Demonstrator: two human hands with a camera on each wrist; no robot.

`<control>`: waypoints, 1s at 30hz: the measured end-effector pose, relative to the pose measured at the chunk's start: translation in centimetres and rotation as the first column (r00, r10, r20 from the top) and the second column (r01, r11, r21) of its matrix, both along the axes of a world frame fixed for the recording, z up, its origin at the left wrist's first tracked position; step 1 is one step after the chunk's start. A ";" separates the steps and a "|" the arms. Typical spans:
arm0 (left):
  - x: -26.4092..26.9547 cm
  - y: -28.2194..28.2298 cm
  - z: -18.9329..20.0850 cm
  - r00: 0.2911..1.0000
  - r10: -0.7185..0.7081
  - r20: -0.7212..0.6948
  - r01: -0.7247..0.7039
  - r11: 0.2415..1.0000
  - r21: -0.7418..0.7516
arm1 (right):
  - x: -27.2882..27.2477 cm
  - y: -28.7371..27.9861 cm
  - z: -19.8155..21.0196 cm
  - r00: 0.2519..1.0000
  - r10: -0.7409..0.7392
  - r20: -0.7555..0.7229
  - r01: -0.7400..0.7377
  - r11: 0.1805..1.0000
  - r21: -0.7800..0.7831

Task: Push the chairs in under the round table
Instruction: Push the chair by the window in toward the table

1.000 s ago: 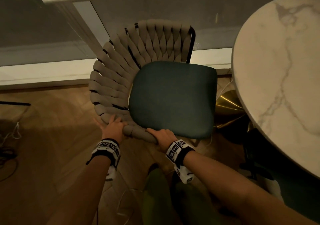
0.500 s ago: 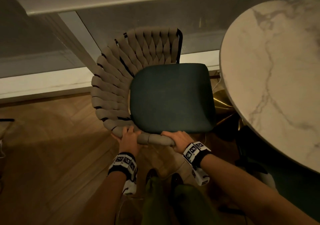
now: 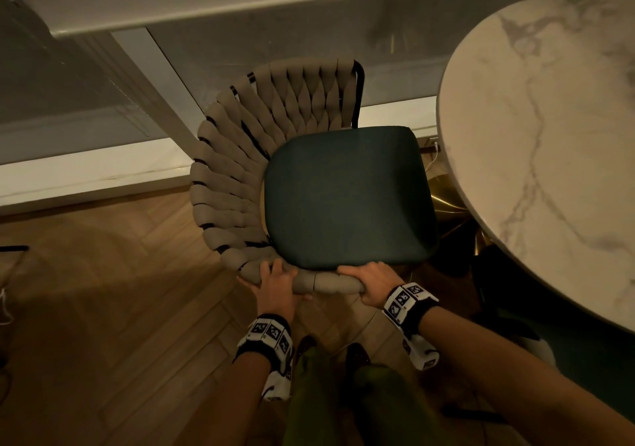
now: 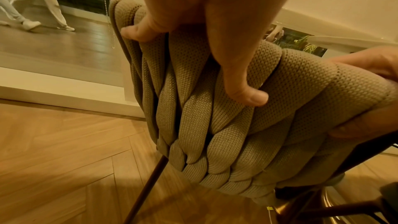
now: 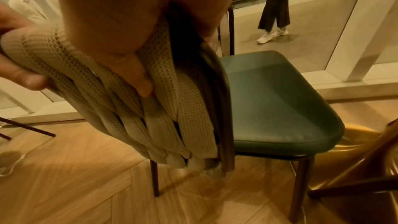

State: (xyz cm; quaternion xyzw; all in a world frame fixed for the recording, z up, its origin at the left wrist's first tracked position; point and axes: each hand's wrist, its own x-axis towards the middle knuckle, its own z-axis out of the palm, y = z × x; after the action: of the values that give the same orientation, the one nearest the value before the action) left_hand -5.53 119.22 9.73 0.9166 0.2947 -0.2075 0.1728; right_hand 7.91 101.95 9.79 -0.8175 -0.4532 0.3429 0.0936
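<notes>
A chair with a dark green seat (image 3: 347, 198) and a beige woven backrest (image 3: 237, 177) stands on the wood floor, left of the round marble table (image 3: 549, 143). My left hand (image 3: 276, 282) grips the near end of the backrest rim, its thumb (image 4: 247, 94) pressed on the weave. My right hand (image 3: 372, 284) grips the same rim a little to the right, fingers curled over the top, thumb (image 5: 142, 81) on the outside of the weave. The green seat (image 5: 275, 101) shows beyond it. The chair's front edge lies close to the table's rim, beside its gold pedestal base (image 3: 446, 198).
A white window sill and frame (image 3: 96, 170) run behind the chair. People walk outside the glass (image 5: 273, 6). A second chair's dark legs (image 5: 344, 188) and green seat (image 3: 584, 377) sit under the table at lower right. Cables lie on the floor at the far left (image 3: 7, 308).
The chair has turned and shifted right, closer to the table. Both hands moved right along with the backrest rim, still holding it.
</notes>
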 end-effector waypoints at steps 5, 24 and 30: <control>2.2 0.0 0.8 1.000 0.005 -0.009 -0.004 0.999 0.038 | 1.9 0.4 0.6 1.000 -0.026 0.000 0.026 0.999 0.027; -0.8 -2.3 0.6 0.999 0.021 0.027 -0.024 0.994 0.111 | -1.6 -1.4 -0.5 0.995 -0.068 0.067 0.065 0.997 0.042; -3.0 -4.7 1.5 0.994 0.022 0.103 -0.035 0.991 0.129 | -4.6 -4.0 1.3 0.966 -0.187 0.178 0.182 0.982 0.043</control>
State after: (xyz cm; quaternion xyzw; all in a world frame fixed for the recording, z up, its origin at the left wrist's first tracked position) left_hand -8.50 114.53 11.27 0.9310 0.3115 -0.1385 0.1304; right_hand 3.32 97.97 11.08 -0.8826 -0.3862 0.2510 0.0945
